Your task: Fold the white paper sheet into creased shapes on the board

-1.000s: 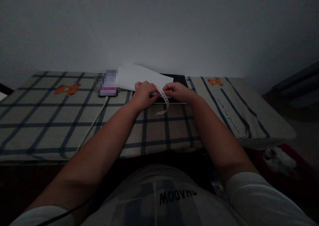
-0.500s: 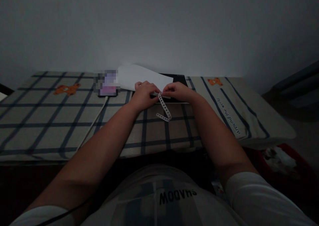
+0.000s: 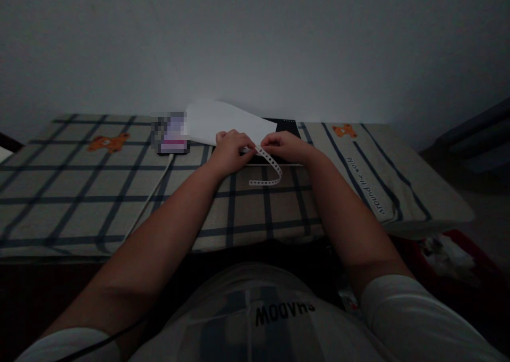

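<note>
A narrow white strip with a row of dark holes [image 3: 274, 165] curls down from between my fingertips and hooks back to the left. My left hand [image 3: 234, 150] pinches the strip's upper end between thumb and forefinger. Close beside it, my right hand [image 3: 285, 145] has thumb and forefinger pressed together at the same end of the strip. Behind both hands lies a large white sheet [image 3: 229, 120], on top of a flat black item [image 3: 289, 127] whose right part shows. Fingers hide the exact grip points.
The table has a checked cloth [image 3: 207, 213] with bear prints. Left of the sheet is a phone-like device [image 3: 173, 133], its screen blurred, with a white cable [image 3: 149, 197] running toward me. A wall rises behind. A red container [image 3: 474, 277] stands low at the right.
The strip's hanging part has swung to the right and opened into a wider curve, its free end now lying level. Both hands stay nearly in place.
</note>
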Tool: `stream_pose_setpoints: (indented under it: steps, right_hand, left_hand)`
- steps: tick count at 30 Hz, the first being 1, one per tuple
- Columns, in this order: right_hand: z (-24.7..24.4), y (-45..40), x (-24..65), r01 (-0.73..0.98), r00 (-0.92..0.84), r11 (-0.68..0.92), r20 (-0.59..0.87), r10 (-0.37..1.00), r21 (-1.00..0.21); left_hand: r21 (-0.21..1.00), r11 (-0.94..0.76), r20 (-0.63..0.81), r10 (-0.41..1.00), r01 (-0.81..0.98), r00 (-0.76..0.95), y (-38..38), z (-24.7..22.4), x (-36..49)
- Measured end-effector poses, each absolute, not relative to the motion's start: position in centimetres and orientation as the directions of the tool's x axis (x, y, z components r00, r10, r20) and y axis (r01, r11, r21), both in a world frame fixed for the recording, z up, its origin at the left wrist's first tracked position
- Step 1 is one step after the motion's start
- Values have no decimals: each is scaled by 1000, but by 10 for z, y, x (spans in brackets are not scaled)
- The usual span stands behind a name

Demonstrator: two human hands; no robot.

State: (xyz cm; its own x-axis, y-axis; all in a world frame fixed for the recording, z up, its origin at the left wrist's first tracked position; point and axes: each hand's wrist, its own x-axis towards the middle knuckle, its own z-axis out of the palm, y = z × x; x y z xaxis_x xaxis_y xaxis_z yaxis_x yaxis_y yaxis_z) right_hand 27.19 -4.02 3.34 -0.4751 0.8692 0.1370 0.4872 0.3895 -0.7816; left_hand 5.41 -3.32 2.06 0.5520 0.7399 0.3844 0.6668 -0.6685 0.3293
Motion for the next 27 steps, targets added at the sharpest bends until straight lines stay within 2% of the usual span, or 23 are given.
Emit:
stream_pose_setpoints:
  steps: [3,9,17,27]
  right_hand:
    - [34,-39,273,480,-452,377,144,880,-792]
    - [36,-40,277,528,-417,299,65,907,-795]
    - [36,-41,272,530,-415,332,102,904,-780]
    - [35,-39,276,557,-416,349,110,903,-754]
  left_hand:
    - [333,-669,386,740,665,551,-34,21,54]
    - [333,-659,411,745,674,525,-35,21,55]
    - [310,-698,395,712,645,581,-33,18,55]
    - [315,-686,388,724,656,571,-35,21,55]
